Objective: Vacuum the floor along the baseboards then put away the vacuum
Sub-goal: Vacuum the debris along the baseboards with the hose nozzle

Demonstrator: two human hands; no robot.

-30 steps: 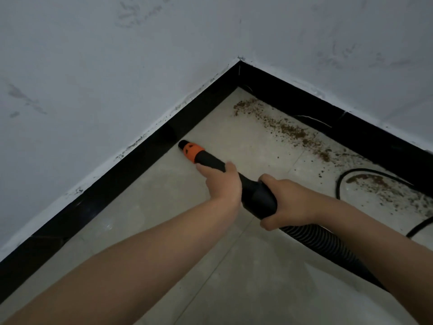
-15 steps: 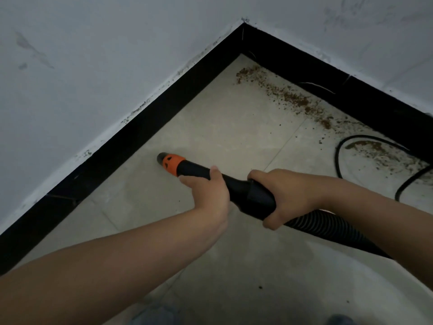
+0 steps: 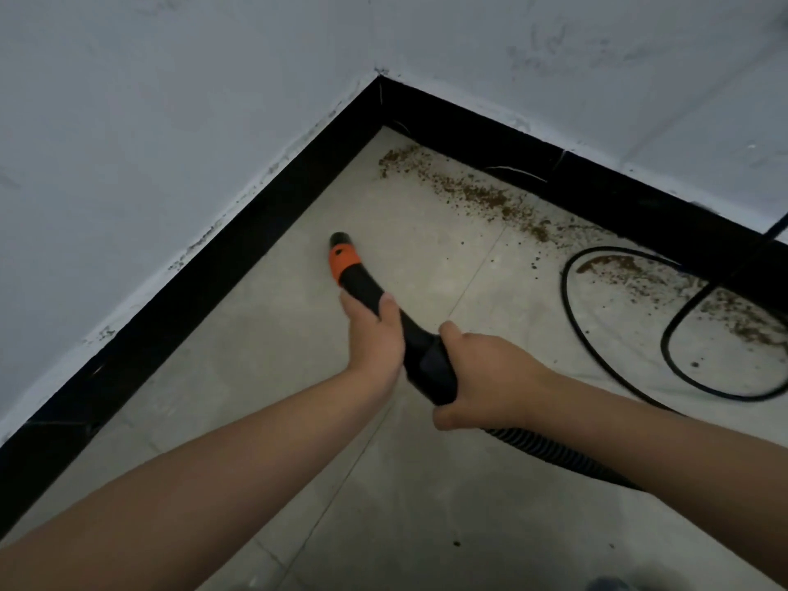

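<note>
While both hands (image 3: 375, 334) (image 3: 482, 373) grip nozzle (image 3: 354, 275) | tip swung toward corner debris (image 3: 469, 194)

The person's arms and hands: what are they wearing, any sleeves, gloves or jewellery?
Nothing that shows. Both forearms are bare right up to the bottom edge of the picture, with no sleeve in sight. The left hand and right hand have no gloves, and no ring, watch or bracelet is visible on the fingers or wrists.

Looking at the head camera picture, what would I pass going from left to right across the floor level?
Left baseboard → orange-banded nozzle → left hand → right hand → looped black cable.
</note>
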